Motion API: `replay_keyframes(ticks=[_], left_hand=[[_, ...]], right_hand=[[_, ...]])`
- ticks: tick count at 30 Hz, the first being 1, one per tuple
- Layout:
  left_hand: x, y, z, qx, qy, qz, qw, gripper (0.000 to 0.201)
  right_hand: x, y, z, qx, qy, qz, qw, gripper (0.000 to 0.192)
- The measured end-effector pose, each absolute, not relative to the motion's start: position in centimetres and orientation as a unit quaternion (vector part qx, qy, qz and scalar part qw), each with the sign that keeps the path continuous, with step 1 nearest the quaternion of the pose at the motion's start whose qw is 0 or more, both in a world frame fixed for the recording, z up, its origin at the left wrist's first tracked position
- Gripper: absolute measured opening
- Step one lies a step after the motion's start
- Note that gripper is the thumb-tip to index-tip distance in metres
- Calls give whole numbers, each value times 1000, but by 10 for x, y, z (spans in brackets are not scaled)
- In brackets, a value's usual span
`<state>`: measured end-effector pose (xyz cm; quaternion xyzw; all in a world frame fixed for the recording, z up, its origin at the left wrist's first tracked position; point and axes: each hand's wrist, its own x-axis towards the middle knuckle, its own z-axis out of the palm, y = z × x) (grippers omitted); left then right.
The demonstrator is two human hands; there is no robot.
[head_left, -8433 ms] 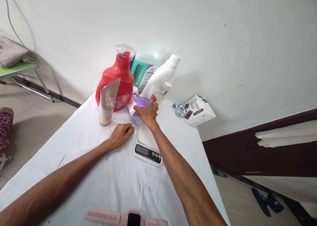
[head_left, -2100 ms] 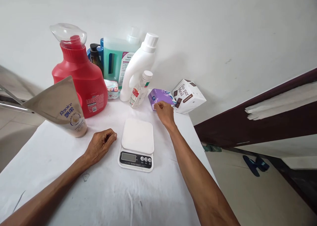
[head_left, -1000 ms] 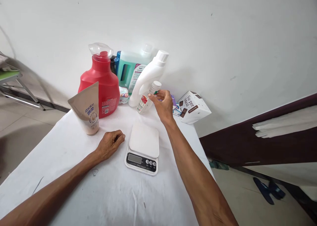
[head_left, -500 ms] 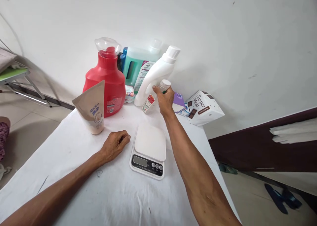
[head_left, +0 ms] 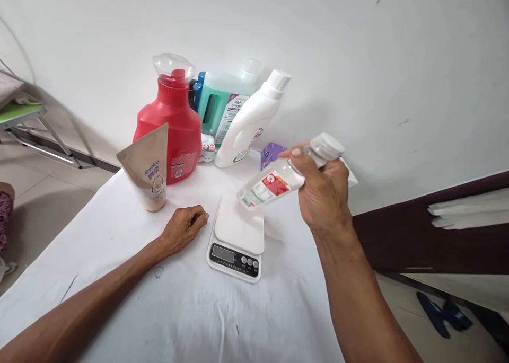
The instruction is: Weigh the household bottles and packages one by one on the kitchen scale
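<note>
In my right hand is a clear bottle with a white cap and a red, white and green label. My fingers wrap it near the neck. It tilts, its base low to the left over the scale's far edge; whether it touches the plate I cannot tell. The white kitchen scale, with a grey display and several buttons, sits mid-table. My left hand rests on the cloth just left of the scale, fingers curled in, with nothing visible in them.
At the back stand a beige Rejoice pouch, a red jug, a green liquid jug, a white bottle and a purple pack. My right hand mostly hides a white box. The wall rises behind.
My right hand has lifted the clear bottle from beside the white bottle, bringing it right and nearer, and tipping it over the scale. The left hand has stayed put.
</note>
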<state>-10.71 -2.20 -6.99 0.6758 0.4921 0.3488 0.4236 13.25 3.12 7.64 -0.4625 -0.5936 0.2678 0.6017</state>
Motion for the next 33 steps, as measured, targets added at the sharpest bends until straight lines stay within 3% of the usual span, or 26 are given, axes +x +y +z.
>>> replay_keyframes(ticks=[9,17,22,28,33], left_hand=[[-108,-22,-68,683,488,355,411,36],[-109,-22,-71,683,490,354,410,37],[-109,-22,-70,680,492,350,416,36],[-109,-22,-68,684,493,349,409,34],[-109,-22,-65,688,502,339,400,35]], right_hand=[[135,-5,36,-509,-584,278,568,33],[122,-14,41,-514,-587,276,562,34],[128,-19,39,-505,-600,265,561,48],[156,-32,-19,-560,-444,240,657,66],[157,-42,-77,-591,-297,287,693,65]])
